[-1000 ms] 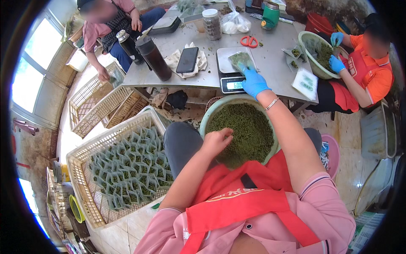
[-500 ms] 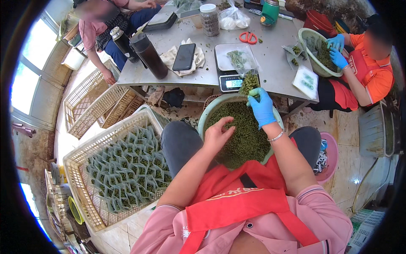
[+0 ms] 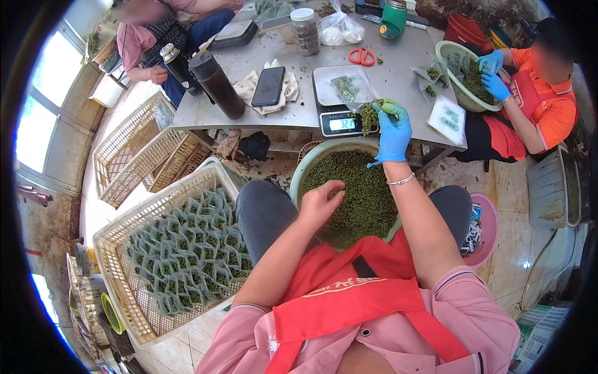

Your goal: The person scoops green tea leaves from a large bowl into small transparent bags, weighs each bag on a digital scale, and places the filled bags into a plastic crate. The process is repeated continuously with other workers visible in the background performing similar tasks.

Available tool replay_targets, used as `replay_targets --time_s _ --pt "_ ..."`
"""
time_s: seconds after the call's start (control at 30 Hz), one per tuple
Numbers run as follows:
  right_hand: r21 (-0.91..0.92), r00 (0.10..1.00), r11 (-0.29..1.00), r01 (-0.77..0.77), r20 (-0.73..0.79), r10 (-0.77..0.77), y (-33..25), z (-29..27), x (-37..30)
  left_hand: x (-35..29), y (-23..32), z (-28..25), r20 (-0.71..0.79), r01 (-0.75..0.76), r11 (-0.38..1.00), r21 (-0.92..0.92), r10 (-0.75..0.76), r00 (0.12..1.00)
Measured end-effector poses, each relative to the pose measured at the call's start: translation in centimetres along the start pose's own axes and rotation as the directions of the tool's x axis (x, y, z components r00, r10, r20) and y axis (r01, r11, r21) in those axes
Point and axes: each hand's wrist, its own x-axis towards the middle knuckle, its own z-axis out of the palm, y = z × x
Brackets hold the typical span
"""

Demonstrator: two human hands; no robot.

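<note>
A green basin full of small green peppercorns sits between my knees. My bare left hand hovers over its left side, fingers loosely bent, thumb apart, nothing visible in them. Gloved in blue, my right hand is raised at the scale's front right corner, thumb and fingers pinched on a bit of green peppercorns. On the digital scale lies a clear plastic bag; its peppercorn-filled end hangs over the front edge beside my fingertips. Whether my fingers also grip the bag cannot be made out.
Left of me, a cream crate holds rows of filled bags. The metal table carries a phone, a dark tumbler, red scissors and a jar. A co-worker's gloved hands work over another basin at right.
My right hand has moved up and slightly right, next to the scale. My left hand's fingers have drawn in a little. The scale's reading differs. At far left, a co-worker's hand has risen from the crate.
</note>
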Motion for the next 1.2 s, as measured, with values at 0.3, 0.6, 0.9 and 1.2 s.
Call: replay_targets --time_s 0.3,0.6,0.9,1.2 --pt "-0.667 0.924 0.653 0.359 0.35 -0.151 1.6 -3.3 -2.4 -0.2 0.4 0.1 0.037 -0.123 0.985 0.124 0.12 0.992" --pt "-0.794 0.877 0.383 0.473 0.464 -0.121 0.4 -2.3 -2.4 -0.3 0.7 -0.2 0.029 -0.177 0.979 0.102 0.175 0.984" --pt "-0.644 0.991 0.761 0.078 0.134 0.011 1.8 -4.1 0.9 -0.3 1.1 -0.3 0.07 -0.152 0.979 0.138 0.143 0.987" --pt "-0.489 0.927 0.829 -0.27 0.099 0.361 1.3 -2.7 2.1 -0.5 1.2 -0.4 0.091 -0.161 0.972 0.169 0.147 0.985"
